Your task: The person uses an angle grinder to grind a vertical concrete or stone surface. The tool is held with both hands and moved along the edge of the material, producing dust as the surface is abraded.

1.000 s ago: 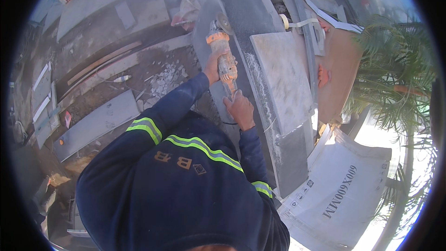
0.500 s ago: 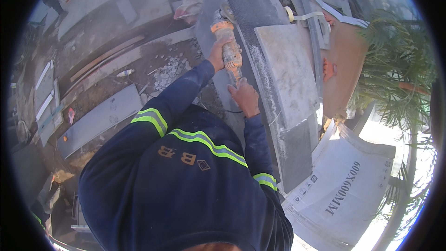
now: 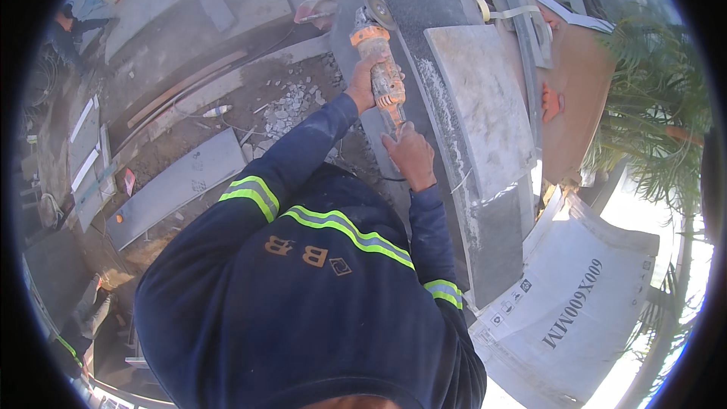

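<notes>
I hold a dusty orange angle grinder [image 3: 388, 85] with both hands, its disc [image 3: 380, 12] pointing away from me. My left hand [image 3: 366, 85] wraps round the grinder's body behind its head. Farther back, my right hand [image 3: 411, 156] is closed round the rear handle. The disc is at the edge of a long dark stone slab [image 3: 421, 11]; whether it touches the stone I cannot tell. White dust lies along the slab's near edge. A pale stone piece [image 3: 485, 106] rests on the slab, to the right of my hands.
Stone rubble [image 3: 294, 110] lies on the ground left of the grinder. A loose grey slab [image 3: 178, 185] is farther left. To the right are a brown board [image 3: 577, 98], palm fronds [image 3: 651, 98] and a flattened white carton [image 3: 568, 295]. Another person [image 3: 68, 34] is at the far upper left.
The grinder's disc has turned so more of its face shows, and it seems drawn slightly back from the slab edge. Haze round it has thinned. Both hands keep their hold.
</notes>
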A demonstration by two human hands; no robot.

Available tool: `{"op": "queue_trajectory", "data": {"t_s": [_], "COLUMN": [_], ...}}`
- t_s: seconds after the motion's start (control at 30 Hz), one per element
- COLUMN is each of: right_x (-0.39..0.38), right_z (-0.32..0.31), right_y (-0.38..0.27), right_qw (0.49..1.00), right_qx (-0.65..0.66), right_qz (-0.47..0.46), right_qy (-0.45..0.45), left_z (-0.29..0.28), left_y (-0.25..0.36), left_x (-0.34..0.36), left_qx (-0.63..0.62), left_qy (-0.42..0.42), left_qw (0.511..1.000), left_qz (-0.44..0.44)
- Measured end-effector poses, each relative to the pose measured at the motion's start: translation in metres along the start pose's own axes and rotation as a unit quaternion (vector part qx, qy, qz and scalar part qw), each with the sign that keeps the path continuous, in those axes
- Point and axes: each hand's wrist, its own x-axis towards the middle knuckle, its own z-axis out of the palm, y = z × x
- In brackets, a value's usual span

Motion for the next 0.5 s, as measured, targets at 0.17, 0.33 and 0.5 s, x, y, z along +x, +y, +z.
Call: {"op": "queue_trajectory", "data": {"t_s": [0.17, 0.33, 0.5], "right_x": [-0.002, 0.004, 0.014], "right_z": [-0.008, -0.007, -0.006], "right_y": [-0.002, -0.001, 0.000], "right_qw": [1.000, 0.999, 0.999], "right_qx": [0.010, 0.017, 0.025], "right_qz": [0.013, 0.028, 0.031], "right_qy": [-0.023, -0.035, -0.032], "left_z": [0.003, 0.004, 0.005], "left_y": [-0.001, 0.000, 0.003], "left_x": [-0.002, 0.003, 0.011], "left_qx": [0.008, 0.000, -0.002], "left_qy": [0.020, 0.021, 0.015], "left_qw": [1.000, 1.000, 1.000], "left_qz": [0.001, -0.008, -0.009]}}
